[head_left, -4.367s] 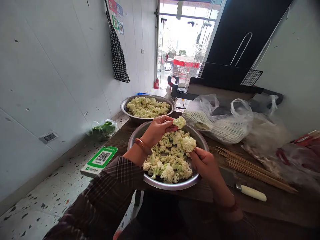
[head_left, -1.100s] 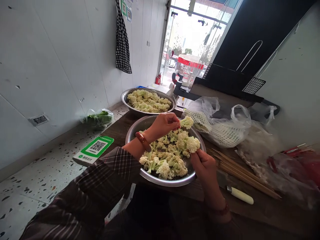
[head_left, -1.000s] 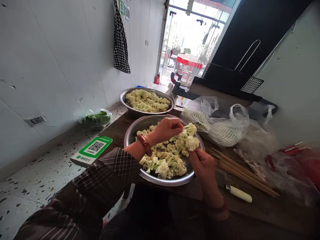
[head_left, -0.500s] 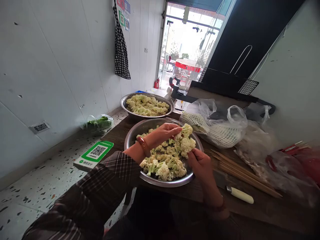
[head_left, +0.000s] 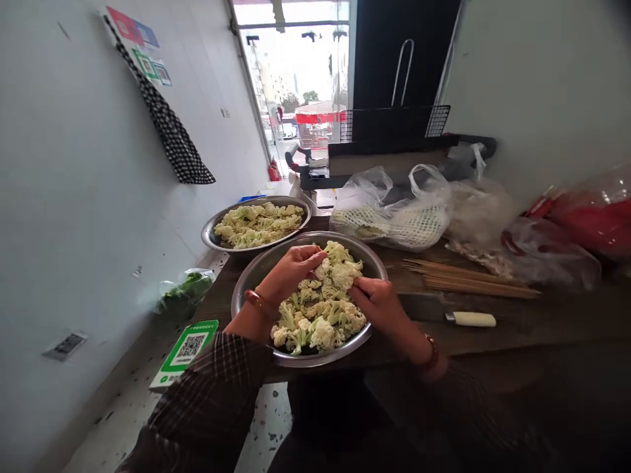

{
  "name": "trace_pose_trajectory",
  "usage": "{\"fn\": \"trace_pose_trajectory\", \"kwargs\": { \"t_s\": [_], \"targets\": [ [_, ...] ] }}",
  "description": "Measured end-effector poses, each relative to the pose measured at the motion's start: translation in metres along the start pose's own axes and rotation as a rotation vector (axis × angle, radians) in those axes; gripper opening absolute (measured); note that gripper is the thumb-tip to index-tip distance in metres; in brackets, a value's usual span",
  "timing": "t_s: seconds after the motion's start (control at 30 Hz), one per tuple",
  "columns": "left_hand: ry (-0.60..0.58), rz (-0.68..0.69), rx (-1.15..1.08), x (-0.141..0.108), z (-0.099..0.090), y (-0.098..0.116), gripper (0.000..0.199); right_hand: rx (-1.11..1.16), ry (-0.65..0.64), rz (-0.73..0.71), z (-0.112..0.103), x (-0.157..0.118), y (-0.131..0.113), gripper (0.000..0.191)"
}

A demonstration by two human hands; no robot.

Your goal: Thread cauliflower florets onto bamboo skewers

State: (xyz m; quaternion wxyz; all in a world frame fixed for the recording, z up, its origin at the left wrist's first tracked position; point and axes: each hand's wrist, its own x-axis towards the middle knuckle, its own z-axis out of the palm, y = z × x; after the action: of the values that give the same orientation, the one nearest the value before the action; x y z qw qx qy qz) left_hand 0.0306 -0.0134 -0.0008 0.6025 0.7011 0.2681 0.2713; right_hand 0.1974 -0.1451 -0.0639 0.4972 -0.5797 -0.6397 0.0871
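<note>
My left hand (head_left: 294,270) is closed at the fingertips on the left side of a cluster of cauliflower (head_left: 340,270), above the near metal basin (head_left: 377,256). Gripping the cluster's lower right side is my right hand (head_left: 378,301), thumb and fingers pinched together. Whether a skewer runs through the held pieces is hidden. Beneath both hands, loose cauliflower florets (head_left: 323,334) lie in the basin. A second metal basin (head_left: 210,231) with more cauliflower stands behind it to the left. To the right lies a bundle of thin wooden skewers (head_left: 478,282).
A knife with a cream handle (head_left: 473,319) lies right of the near basin. Plastic bags (head_left: 419,217) with net-wrapped produce stand behind. At the table's left edge is a green QR code sign (head_left: 185,355); bagged greens (head_left: 185,292) sit beyond it.
The camera view has turned to the right and levelled. Both hands still hold the cauliflower cluster, now slightly lower and closer over the basin.
</note>
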Motion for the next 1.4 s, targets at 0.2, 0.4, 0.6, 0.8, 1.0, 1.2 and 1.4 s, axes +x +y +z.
{"fn": "trace_pose_trajectory", "kwargs": {
  "t_s": [0.2,0.4,0.6,0.8,1.0,1.2,1.4],
  "targets": [
    [0.006,-0.033,-0.226,0.002,0.009,-0.002,0.036,0.032,0.062,0.004,0.002,0.005,-0.002,0.033],
    [0.027,-0.033,-0.345,0.001,0.012,0.001,0.036,0.059,0.041,0.012,0.003,0.007,-0.001,0.037],
    [0.117,0.007,-0.312,0.001,0.004,0.000,0.033,0.135,-0.015,0.010,0.005,0.005,0.001,0.027],
    [0.120,0.004,-0.263,0.001,0.009,-0.002,0.037,0.123,0.059,-0.002,0.012,0.002,0.008,0.028],
    [0.101,0.008,-0.278,0.002,0.015,-0.002,0.038,0.115,0.089,0.016,0.013,0.002,0.009,0.028],
    [0.029,0.035,-0.424,0.001,0.014,0.000,0.048,0.152,0.053,0.055,0.007,0.007,0.005,0.030],
    [-0.056,0.065,-0.397,-0.002,0.024,0.006,0.053,0.222,0.088,0.114,0.005,0.011,0.005,0.029]
  ]
}}
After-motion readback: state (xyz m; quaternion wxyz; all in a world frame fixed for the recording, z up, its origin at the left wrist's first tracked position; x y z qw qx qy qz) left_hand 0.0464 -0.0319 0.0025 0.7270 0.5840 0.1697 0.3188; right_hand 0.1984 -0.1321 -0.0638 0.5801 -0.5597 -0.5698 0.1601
